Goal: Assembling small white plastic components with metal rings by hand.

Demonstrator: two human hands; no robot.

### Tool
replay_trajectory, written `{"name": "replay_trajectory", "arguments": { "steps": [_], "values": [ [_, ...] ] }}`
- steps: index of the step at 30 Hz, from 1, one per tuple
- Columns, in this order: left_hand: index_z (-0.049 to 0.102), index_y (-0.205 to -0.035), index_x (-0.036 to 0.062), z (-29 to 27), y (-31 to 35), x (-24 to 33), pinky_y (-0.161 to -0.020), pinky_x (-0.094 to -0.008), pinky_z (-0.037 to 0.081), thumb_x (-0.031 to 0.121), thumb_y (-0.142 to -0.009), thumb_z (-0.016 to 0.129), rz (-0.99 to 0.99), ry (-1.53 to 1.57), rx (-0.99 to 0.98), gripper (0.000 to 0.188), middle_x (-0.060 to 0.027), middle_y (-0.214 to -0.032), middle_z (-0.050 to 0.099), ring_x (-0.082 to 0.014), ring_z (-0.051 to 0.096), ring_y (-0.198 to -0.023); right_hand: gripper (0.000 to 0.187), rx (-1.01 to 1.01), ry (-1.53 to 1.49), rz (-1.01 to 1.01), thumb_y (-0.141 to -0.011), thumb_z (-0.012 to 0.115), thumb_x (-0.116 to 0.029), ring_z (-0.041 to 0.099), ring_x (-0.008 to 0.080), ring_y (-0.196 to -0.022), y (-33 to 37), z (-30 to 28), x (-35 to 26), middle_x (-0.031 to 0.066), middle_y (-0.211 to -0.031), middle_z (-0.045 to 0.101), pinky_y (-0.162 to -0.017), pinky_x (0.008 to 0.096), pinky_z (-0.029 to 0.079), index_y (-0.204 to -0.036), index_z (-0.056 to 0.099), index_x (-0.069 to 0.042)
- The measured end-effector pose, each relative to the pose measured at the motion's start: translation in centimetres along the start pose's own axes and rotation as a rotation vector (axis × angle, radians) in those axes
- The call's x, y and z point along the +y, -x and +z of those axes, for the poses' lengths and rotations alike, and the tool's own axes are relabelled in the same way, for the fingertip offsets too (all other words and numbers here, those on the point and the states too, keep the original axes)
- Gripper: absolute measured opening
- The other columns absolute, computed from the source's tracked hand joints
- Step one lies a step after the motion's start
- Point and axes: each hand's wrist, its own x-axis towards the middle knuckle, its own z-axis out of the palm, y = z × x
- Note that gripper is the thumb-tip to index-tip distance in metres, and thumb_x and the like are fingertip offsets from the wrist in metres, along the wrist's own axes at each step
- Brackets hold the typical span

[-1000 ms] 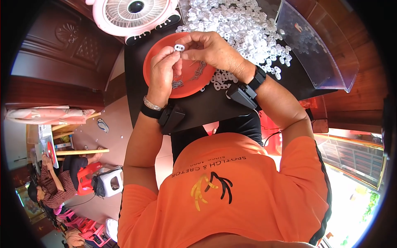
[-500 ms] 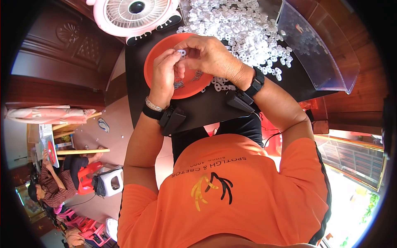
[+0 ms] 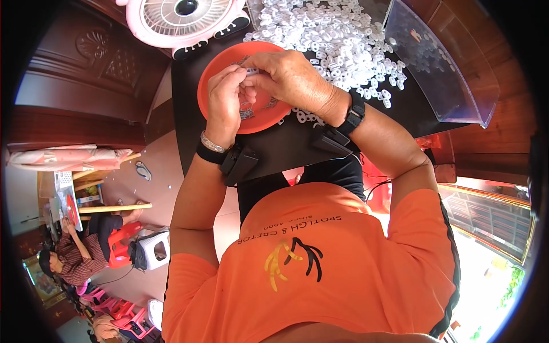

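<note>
Over a shallow orange-red dish [image 3: 264,122], both my hands meet at the fingertips. A small white oval plastic piece [image 3: 252,71] is pinched between them, partly covered by fingers. My left hand [image 3: 223,103] is closed on one end of it, with the fingers bent. My right hand [image 3: 297,77] reaches in from the other side, thumb and forefinger closed at the same piece. Small thin grey metal parts [image 3: 246,113] lie in the dish below; their exact kind is too small to tell. A few white two-holed pieces [image 3: 309,118] lie on the table under my right wrist.
A large heap of white two-holed pieces [image 3: 337,43] covers the far part of the dark table [image 3: 274,154]. A clear plastic panel [image 3: 440,74] stands at right, a pink fan [image 3: 186,26] at far left. Another person [image 3: 80,257] sits off to the left.
My right thumb and fingers have drawn in closer to my left fingertips. The white piece between them has turned, and less of its hole shows. The whole view has shifted slightly.
</note>
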Motion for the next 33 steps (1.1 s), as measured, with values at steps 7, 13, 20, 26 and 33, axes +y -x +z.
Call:
{"name": "replay_trajectory", "arguments": {
  "steps": [7, 13, 20, 26, 33],
  "values": [
    [0.059, -0.075, -0.0003, 0.0, 0.0, 0.0, -0.049, -0.0231, 0.041, 0.017, -0.088, 0.048, 0.024, -0.009, -0.044, 0.025, -0.0061, -0.062, 0.056, -0.0119, 0.051, -0.050, 0.020, -0.019, 0.040, 0.006, -0.080, 0.068, -0.017, 0.066, 0.0292, -0.070, 0.0, -0.2, -0.2, 0.0127, -0.077, 0.066, -0.062, 0.0341, 0.053, -0.097, 0.065, -0.005],
    [0.059, -0.079, 0.0022, -0.4, -0.1, -0.1, -0.051, -0.0212, 0.042, 0.018, -0.090, 0.048, 0.054, 0.021, -0.045, 0.022, -0.0035, -0.065, 0.056, -0.0099, 0.052, -0.055, 0.021, 0.022, -0.050, -0.040, -0.079, 0.070, -0.016, 0.066, 0.0231, -0.064, -0.1, -0.1, 0.1, 0.0111, -0.075, 0.067, -0.056, 0.0294, 0.052, -0.097, 0.066, -0.005],
    [0.059, -0.081, 0.0009, -0.1, 0.0, 0.7, -0.053, -0.0200, 0.040, 0.018, -0.093, 0.049, 0.210, -0.036, -0.073, 0.023, -0.0005, -0.064, 0.052, -0.0071, 0.048, -0.056, 0.029, 0.052, -0.225, 0.045, -0.080, 0.074, -0.012, 0.063, 0.0055, -0.072, -0.3, -0.2, -1.0, 0.0040, -0.080, 0.069, -0.060, 0.0220, 0.052, -0.106, 0.064, -0.002],
    [0.059, -0.082, -0.0003, 0.0, 0.3, 1.0, -0.054, -0.0198, 0.038, 0.018, -0.093, 0.049, 0.256, -0.051, -0.054, 0.024, -0.0002, -0.064, 0.052, -0.0065, 0.047, -0.056, 0.027, 0.111, -0.256, 0.078, -0.075, 0.076, -0.018, 0.066, 0.0244, -0.068, -0.3, -0.3, -1.2, 0.0111, -0.079, 0.067, -0.061, 0.0297, 0.053, -0.095, 0.066, -0.003],
    [0.058, -0.080, 0.0009, -0.2, 0.3, 0.8, -0.053, -0.0200, 0.037, 0.018, -0.093, 0.049, 0.269, -0.128, -0.069, 0.024, 0.0005, -0.061, 0.051, -0.0059, 0.046, -0.056, 0.024, 0.115, -0.128, 0.008, -0.075, 0.075, -0.022, 0.064, 0.0299, -0.066, -0.1, -0.4, -0.8, 0.0114, -0.074, 0.065, -0.059, 0.0336, 0.052, -0.088, 0.065, -0.005]
  ]
}}
